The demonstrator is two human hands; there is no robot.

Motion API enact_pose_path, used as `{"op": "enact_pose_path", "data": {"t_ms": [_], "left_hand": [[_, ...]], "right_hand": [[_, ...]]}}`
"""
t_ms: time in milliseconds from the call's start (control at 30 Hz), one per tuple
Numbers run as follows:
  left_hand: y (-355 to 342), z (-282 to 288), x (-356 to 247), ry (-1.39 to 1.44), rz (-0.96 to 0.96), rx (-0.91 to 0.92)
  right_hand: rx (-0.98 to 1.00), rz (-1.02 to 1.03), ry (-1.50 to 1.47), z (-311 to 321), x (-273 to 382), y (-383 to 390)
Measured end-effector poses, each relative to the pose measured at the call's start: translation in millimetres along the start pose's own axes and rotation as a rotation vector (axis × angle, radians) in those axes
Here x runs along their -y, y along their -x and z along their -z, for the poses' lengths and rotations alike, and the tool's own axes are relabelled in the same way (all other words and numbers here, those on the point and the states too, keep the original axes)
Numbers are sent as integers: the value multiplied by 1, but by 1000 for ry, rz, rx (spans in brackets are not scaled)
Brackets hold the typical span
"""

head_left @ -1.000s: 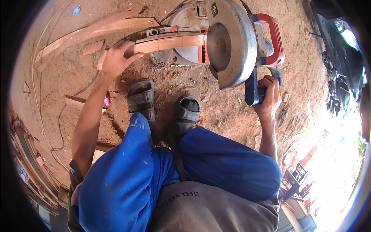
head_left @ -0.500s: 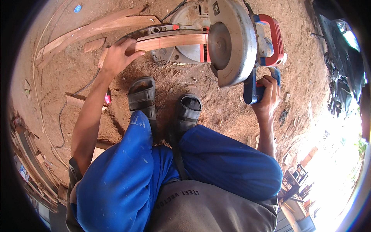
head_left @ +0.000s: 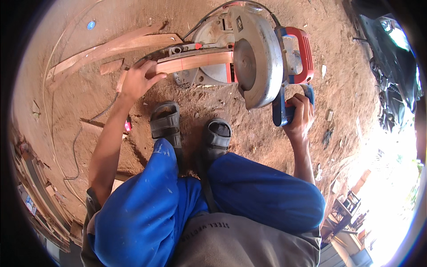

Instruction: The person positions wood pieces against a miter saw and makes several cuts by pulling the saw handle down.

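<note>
A miter saw [head_left: 262, 58] stands on the ground ahead of me, its round grey guard tilted over the base. My right hand [head_left: 300, 115] is closed around its blue trigger handle [head_left: 281, 109], below a red carrying handle [head_left: 306, 55]. Against the saw's fence lies a slightly curved wooden strip [head_left: 195, 61] with pencil-like marks across it. My left hand [head_left: 141, 80] grips the strip near its left end, thumb on the near side and fingers over the top. The strip's right end meets the guard, which hides the blade's cutting edge there.
Long wooden offcuts [head_left: 106, 49] and a short wood piece [head_left: 111, 66] lie on the dusty ground at the left. A cord [head_left: 78, 155] runs there too. My sandalled feet [head_left: 165, 120] are close to the saw base. A dark motorbike [head_left: 387, 66] stands far right; stacked timber [head_left: 38, 187] lies lower left.
The whole view has shifted, so things appear lower in the picture. The saw head and my right hand sit slightly farther left against the ground. Both hands keep their grips.
</note>
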State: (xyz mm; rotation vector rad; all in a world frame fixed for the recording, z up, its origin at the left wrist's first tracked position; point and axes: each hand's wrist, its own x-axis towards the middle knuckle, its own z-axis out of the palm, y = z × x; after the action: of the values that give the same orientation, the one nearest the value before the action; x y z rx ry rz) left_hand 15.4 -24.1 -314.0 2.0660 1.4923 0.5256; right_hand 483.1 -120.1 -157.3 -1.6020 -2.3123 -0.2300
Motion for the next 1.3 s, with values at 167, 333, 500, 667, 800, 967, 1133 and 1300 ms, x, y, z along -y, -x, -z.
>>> {"op": "enact_pose_path", "data": {"t_ms": [167,333,500,667,800,967,1133,1300], "left_hand": [[-1,3,-4,-32,-18,-15],[1,1,-1,-30,-26,-32],[0,2,-4,-55,-5,-13],[0,1,-1,-36,-18,-24],[0,-1,2,-22,-12,-9],[0,1,-5,-22,24,9],[-1,1,-2,-24,23,18],[-2,3,1,-71,-10,68]], "right_hand": [[16,-13,-34,-1,-2,4],[14,-11,-35,-4,-1,8],[-11,-9,-14,-6,2,7],[-25,-14,-17,-10,2,12],[-44,-9,-31,-10,3,10],[-34,-23,-53,-12,0,14],[-54,-19,-38,-13,0,14],[-52,-18,-25,-14,-1,14]]}}
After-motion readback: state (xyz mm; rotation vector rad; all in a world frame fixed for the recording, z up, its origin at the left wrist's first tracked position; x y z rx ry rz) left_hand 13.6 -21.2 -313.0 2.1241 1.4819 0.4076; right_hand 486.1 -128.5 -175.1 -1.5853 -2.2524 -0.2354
